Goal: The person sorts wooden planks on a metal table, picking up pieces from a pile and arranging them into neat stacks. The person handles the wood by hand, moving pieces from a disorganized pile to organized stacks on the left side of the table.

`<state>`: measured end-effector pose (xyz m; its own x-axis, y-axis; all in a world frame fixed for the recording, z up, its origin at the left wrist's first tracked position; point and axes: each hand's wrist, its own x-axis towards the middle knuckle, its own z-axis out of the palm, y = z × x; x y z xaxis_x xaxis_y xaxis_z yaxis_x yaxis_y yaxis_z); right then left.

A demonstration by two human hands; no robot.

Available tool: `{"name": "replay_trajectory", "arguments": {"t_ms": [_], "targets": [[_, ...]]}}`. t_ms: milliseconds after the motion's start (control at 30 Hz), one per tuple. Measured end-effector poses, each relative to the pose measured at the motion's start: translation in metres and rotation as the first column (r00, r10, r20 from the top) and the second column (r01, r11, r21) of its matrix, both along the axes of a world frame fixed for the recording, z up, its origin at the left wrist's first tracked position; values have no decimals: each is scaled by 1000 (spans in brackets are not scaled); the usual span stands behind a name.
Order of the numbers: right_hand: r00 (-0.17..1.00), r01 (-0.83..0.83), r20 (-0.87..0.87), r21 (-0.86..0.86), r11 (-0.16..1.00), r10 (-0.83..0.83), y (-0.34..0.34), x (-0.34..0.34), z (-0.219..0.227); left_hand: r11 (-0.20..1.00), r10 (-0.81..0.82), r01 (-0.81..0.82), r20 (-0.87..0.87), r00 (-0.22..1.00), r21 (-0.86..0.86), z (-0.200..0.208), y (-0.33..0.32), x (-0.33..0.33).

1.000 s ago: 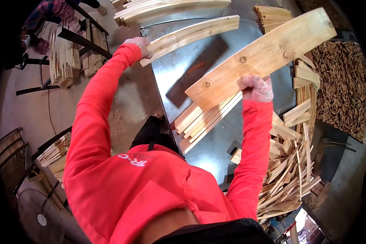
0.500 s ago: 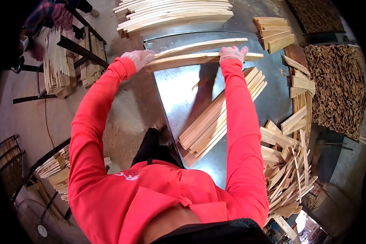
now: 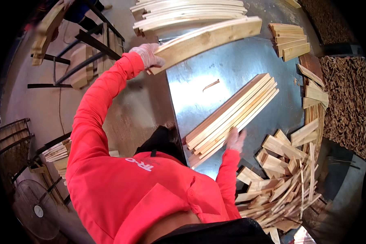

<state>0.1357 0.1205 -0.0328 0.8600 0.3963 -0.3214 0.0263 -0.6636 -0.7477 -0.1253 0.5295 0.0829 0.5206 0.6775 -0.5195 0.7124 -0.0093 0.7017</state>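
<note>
My left hand (image 3: 147, 55), in a thin see-through glove, is closed round the left end of the wooden boards (image 3: 209, 40). They are pale and slightly bowed, pressed face to face and held on edge, so how many there are is hard to make out. Their far right end reaches over the back of the metal table (image 3: 215, 97). Lower down, my gloved right hand (image 3: 234, 139) is beside the near right side of a slanting stack of wooden strips (image 3: 232, 116). Its fingers are apart and a little blurred; whether it touches the stack I cannot tell.
Long boards (image 3: 187, 16) are piled at the back, short boards (image 3: 289, 40) at the back right. Loose offcuts (image 3: 280, 183) heap at the right, near a tray of brown chips (image 3: 345, 101). Left stand a black metal rack (image 3: 95, 44), a fan (image 3: 36, 209), and another person holding boards (image 3: 49, 30).
My right hand has let go of the boards and come down toward me, to the strip stack. My left hand still grips them, with their broad face now showing. The other person's boards have come into view.
</note>
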Motion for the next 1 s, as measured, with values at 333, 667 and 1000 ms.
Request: {"name": "replay_trajectory", "arguments": {"t_ms": [333,667,1000], "targets": [[971,214,-183,374,902,-154,95,-46,-9,879,41,88,-259,965,469,27,197,33],[941,139,-337,343,929,-16,325,-101,-7,970,-200,208,-75,977,125,-52,324,4],[966,46,-255,54,997,-31,433,-117,27,992,-107,106,-11,994,-61,-31,335,3]]}}
